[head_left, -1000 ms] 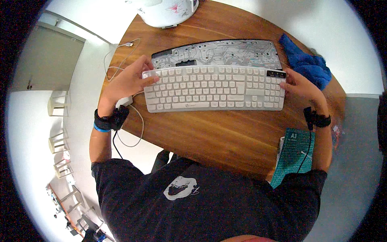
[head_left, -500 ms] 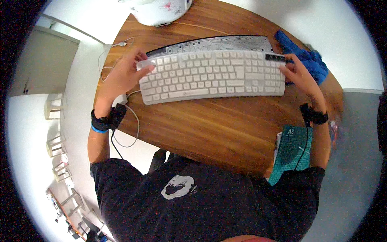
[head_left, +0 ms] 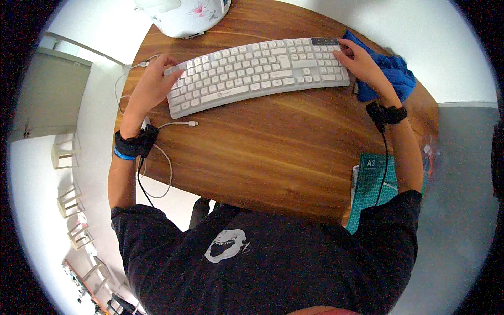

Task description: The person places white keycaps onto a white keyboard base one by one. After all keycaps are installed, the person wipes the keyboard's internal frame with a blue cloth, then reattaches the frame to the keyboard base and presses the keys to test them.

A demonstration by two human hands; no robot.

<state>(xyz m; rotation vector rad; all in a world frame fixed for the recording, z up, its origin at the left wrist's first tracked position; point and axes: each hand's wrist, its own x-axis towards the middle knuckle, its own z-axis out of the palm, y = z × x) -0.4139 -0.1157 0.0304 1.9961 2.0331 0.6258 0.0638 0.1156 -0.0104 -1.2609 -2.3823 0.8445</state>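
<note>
A white keyboard (head_left: 257,73) with a dark panel at its upper right corner lies across the far half of the wooden table, its right end tilted farther away. My left hand (head_left: 152,86) grips its left end, thumb over the upper left keys and fingers behind the edge. At the other end, my right hand (head_left: 363,64) holds the upper right corner between thumb and fingers. No inner board shows now; the key side covers it. A white cable (head_left: 181,124) with a small plug lies just below the keyboard's left end.
Beside my right hand lies a crumpled blue cloth (head_left: 396,79). A green cutting mat (head_left: 367,189) rests at the table's near right. At the far left stands a white rounded container (head_left: 191,23) with a flower print. The wooden table (head_left: 262,152) has a curved edge.
The white key part has come down over the circuit-covered base, which showed behind it and is now hidden. Both hands still hold the ends. The cable's plug has come into view.
</note>
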